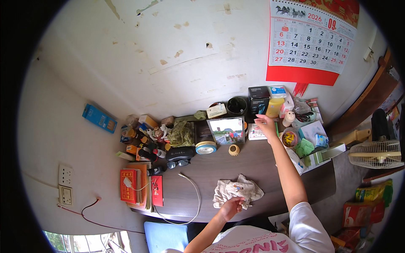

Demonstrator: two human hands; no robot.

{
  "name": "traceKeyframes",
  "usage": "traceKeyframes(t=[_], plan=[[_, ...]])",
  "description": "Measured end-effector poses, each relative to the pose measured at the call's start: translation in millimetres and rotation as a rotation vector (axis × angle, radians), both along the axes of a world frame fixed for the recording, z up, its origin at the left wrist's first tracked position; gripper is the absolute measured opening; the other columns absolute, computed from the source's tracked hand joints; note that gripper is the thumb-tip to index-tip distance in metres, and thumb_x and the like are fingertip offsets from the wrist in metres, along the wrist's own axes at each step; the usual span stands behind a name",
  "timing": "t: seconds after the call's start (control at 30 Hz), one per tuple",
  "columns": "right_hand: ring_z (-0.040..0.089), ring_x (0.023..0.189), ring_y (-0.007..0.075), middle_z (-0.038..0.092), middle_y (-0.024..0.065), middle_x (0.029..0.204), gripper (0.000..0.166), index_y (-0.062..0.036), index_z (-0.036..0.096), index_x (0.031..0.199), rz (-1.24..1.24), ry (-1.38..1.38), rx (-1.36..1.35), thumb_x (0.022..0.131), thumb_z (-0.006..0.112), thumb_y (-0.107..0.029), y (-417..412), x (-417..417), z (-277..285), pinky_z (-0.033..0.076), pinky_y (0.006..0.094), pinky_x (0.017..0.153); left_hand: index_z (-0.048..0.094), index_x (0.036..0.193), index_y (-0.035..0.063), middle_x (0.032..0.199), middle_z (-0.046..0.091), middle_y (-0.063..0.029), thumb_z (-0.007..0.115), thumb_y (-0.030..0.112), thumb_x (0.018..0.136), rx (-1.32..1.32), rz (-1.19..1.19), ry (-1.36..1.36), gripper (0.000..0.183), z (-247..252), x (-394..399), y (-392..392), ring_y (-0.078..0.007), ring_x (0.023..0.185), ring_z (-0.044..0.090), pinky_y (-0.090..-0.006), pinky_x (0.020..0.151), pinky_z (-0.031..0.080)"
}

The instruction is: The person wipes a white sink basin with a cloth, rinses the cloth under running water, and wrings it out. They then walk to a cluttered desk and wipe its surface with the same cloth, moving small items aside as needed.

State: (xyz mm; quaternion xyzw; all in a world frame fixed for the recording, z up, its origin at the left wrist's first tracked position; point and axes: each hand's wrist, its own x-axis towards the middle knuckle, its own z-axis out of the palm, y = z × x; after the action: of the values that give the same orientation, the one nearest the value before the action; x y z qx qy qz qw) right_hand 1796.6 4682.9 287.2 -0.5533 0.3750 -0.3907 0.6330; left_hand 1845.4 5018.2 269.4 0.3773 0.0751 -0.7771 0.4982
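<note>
My right hand [265, 126] reaches to the back of the dark wooden desk [253, 161], fingers apart, in front of a black box [258, 99] and above a white printed card or booklet [255, 132]. Nothing shows in its fingers. Near the front edge, my left hand [232, 208] is at the lower edge of a crumpled, stained cloth [221, 191]; its fingers are curled, and whether they pinch the cloth is unclear. A framed photo [226, 131] stands left of my right hand, with a small scalloped wooden object [234, 150] before it.
Eyeglasses [177, 163], a glasses case [180, 153], a round tin [205, 147], bottles and red books [128, 186] crowd the left side. A white cable [197, 193] loops over the desk. Boxes, a tub [289, 138] and green tissue [304, 147] stand right; a fan [376, 154] is beyond.
</note>
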Motion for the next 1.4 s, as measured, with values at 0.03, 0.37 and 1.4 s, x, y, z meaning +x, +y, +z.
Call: traceKeyframes(t=[0.03,0.37,1.4], plan=[[0.057,0.072,0.0132,0.057,0.0096,0.088,0.029,0.0024,0.053,0.104,-0.001,0.019,-0.01,0.076,0.056,-0.003,0,-3,-1,0.05,0.0232,0.054,0.056,0.089,0.0055,0.068,0.043,0.0034,0.041,0.019,0.086,-0.005,-0.003,0.002,0.02,0,-1,-1,-0.0105,0.058,0.035,-0.0221,0.055,0.032],[0.055,0.05,0.0113,0.059,0.0065,0.067,0.031,-0.0019,0.054,0.106,0.11,0.258,-0.232,0.077,0.059,-0.011,-13,21,8,0.043,0.0231,0.042,0.056,0.089,0.0063,0.069,0.043,0.0036,0.04,0.02,0.086,0.0,-0.022,-0.031,0.021,3,-3,-3,-0.0103,0.059,0.035,-0.0222,0.057,0.032],[0.061,0.071,0.0263,0.063,0.0086,0.07,0.029,-0.0091,0.058,0.091,-0.024,0.642,-0.55,0.075,0.06,-0.034,-39,25,48,0.046,0.0349,0.062,0.056,0.089,0.0039,0.069,0.044,0.0019,0.04,0.017,0.086,0.061,-0.008,-0.027,0.02,0,-3,-11,-0.0109,0.059,0.035,-0.022,0.056,0.032]])
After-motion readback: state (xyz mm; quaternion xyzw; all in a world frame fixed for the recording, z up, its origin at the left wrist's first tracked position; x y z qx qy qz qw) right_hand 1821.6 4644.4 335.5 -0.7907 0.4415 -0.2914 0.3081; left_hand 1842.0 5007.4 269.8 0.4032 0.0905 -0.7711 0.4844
